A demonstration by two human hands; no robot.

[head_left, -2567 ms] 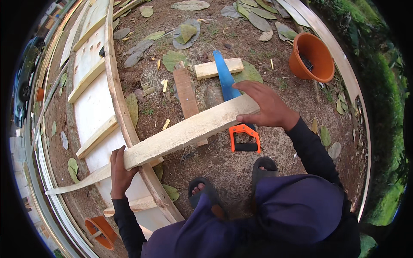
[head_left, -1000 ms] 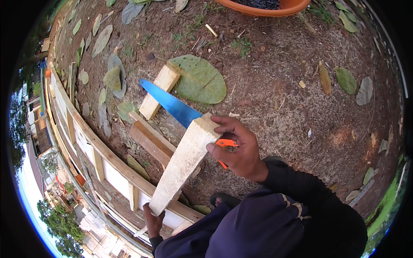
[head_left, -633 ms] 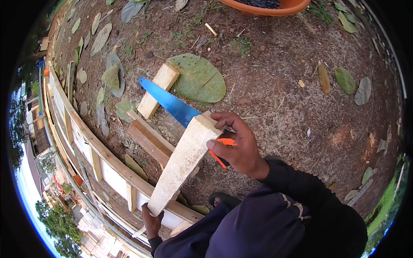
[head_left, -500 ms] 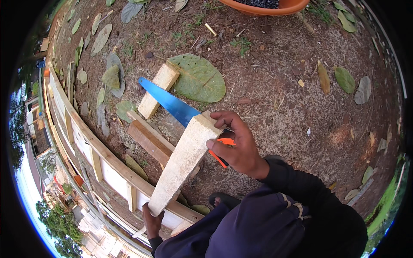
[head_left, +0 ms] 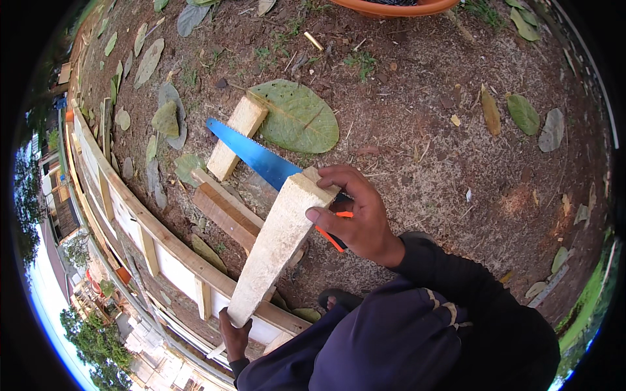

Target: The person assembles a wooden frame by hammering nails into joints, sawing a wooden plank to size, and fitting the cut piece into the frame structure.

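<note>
The pale plank (head_left: 274, 244) is held up in the middle of the frame, slanting from just above centre down toward the lower left. The right hand (head_left: 355, 208) pinches its upper end, the thumb laid on the broad face and the fingers curled over the end. The left hand (head_left: 235, 335), in the lower left, grips the other end, its fingers partly hidden by the wood. Behind the plank a saw lies on the ground, its blue blade (head_left: 257, 156) pointing to the upper left across a short wood block (head_left: 231, 140). The orange and black saw handle (head_left: 332, 238) shows below the right hand; whether they touch, I cannot tell. A large green leaf (head_left: 297, 117) lies against the block, and a brown piece of wood (head_left: 225, 212) lies left of the plank. A long timber frame with white panels (head_left: 176, 257) curves down the left side. At the top edge sits an orange tub (head_left: 398, 8), cut off by the frame, with dark contents. In the upper right lie 3 leaves (head_left: 523, 114) on bare soil (head_left: 417, 156).
</note>
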